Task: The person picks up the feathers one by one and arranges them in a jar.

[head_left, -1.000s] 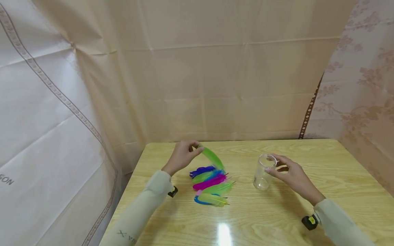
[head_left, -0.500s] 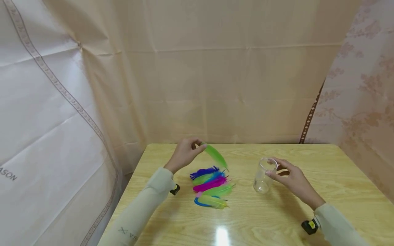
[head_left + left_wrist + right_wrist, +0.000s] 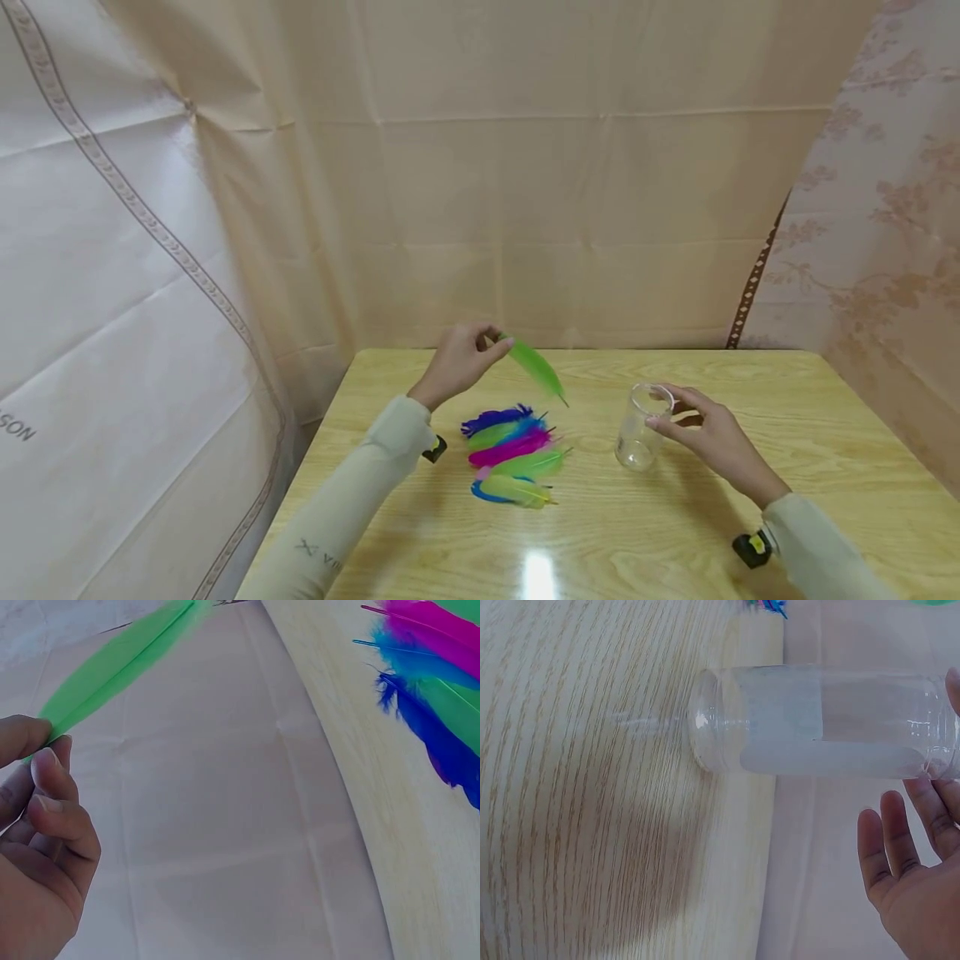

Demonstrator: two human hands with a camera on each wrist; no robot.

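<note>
Green feather (image 3: 537, 365) pinched in raised left hand (image 3: 459, 362); right hand (image 3: 711, 432) grips clear jar (image 3: 637, 440).

Jar (image 3: 825, 720) apparently cropped, right wrist view

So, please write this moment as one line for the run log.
left hand: pinches green feather above table | right hand: holds clear jar near rim | other feathers: on table

Reads "SON" in slanting capitals (image 3: 17, 427) on the white sheet (image 3: 120, 358) at far left, cut off by the head view's edge. Shows dark printing (image 3: 318, 552) on the left sleeve (image 3: 348, 492), including an X-like mark; otherwise illegible. Bears tiny, unreadable marks low on the clear jar (image 3: 637, 454).
</note>
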